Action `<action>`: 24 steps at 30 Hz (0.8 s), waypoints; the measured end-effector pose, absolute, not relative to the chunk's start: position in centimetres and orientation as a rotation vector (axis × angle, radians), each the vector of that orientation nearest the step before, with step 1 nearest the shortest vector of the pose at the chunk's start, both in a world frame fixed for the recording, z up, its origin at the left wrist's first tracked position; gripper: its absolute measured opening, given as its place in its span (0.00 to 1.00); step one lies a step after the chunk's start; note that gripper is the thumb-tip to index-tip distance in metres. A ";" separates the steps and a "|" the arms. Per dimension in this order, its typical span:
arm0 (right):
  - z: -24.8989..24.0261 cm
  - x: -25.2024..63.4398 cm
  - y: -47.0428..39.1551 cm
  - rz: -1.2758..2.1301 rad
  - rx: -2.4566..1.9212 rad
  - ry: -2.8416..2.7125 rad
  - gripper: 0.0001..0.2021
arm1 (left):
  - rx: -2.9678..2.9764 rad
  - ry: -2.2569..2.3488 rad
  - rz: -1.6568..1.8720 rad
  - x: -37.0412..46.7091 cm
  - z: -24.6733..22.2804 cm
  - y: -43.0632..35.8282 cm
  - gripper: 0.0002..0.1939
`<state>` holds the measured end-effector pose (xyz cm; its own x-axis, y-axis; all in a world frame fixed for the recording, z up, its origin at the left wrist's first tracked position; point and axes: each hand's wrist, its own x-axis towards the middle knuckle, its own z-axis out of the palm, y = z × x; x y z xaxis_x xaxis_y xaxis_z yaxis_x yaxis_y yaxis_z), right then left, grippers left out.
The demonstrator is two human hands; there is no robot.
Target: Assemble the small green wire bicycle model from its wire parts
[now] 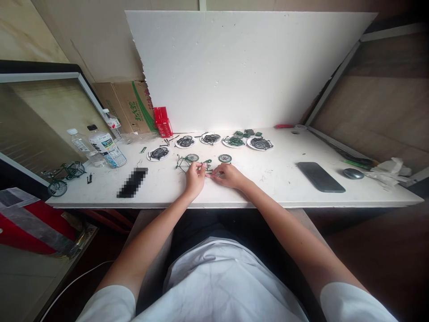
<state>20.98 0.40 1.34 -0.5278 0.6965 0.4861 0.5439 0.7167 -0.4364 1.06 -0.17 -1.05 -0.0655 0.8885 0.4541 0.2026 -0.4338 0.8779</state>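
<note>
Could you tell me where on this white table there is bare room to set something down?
One bare patch lies between the right hand and the black phone. Another lies between the left hand and the blurred dark item. The back strip is crowded with plates of parts, and bottles fill the left end.

Black phone point(321, 176), mouse point(353, 173), water bottles point(107, 146), cardboard box point(129, 106), red pkg point(162, 121)

White short sleeves, bare forearms
</note>
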 end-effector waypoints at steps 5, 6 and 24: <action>1.3 21.1 0.5 0.354 -0.881 -2.287 0.08 | 1.655 1.206 1.549 1.1 -0.9 -0.3 0.18; 1.3 21.1 0.5 0.358 -0.875 -2.299 0.09 | 1.656 1.213 1.544 1.1 -0.8 -0.3 0.18; 1.4 20.9 0.4 0.290 -1.129 -2.328 0.14 | 1.756 1.279 1.452 0.9 -1.2 -0.2 0.16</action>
<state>20.92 0.41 1.38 -0.5090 0.7778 0.3688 0.6634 0.6274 -0.4077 0.92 -0.18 -1.16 -0.0222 0.8934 0.4486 0.3328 -0.4166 0.8460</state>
